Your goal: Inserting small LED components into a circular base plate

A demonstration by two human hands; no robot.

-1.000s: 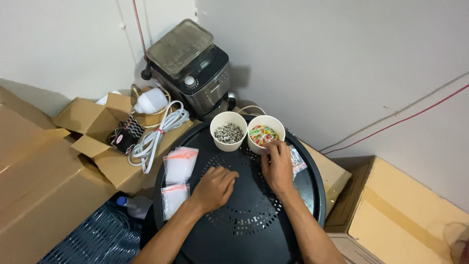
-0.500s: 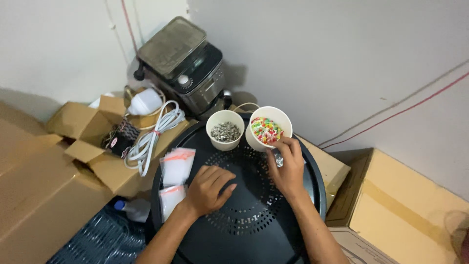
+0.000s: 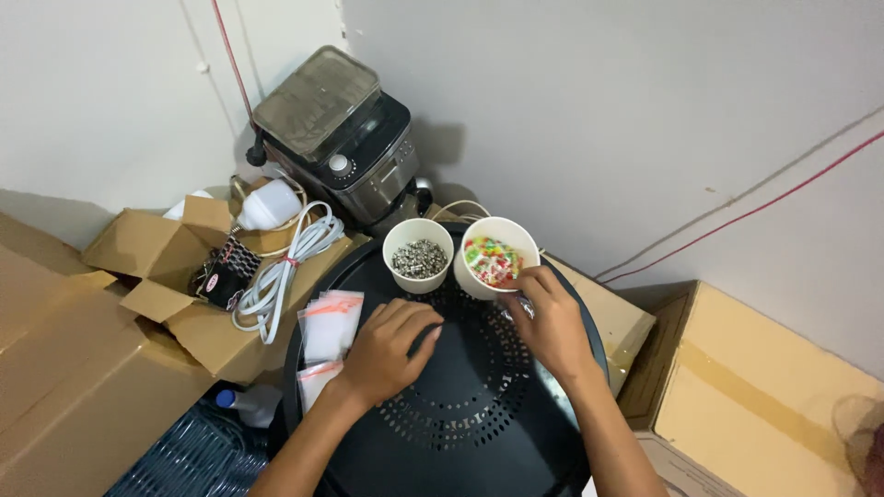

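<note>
Two paper cups stand side by side at the far edge of the round table (image 3: 460, 433): the cup of metal parts (image 3: 419, 255) left, the cup of mixed pieces (image 3: 495, 257) right. Small plastic bags (image 3: 330, 324) lie at the table's left edge. A coffee machine (image 3: 339, 133) stands behind the cups; an open cardboard box (image 3: 161, 267) holding a coiled cable (image 3: 281, 271) sits left of the table.

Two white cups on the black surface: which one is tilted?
The cup of colourful pieces, gripped by the right hand, is tipped toward the camera. The cup of grey metal bits beside it stands upright, untouched.
</note>
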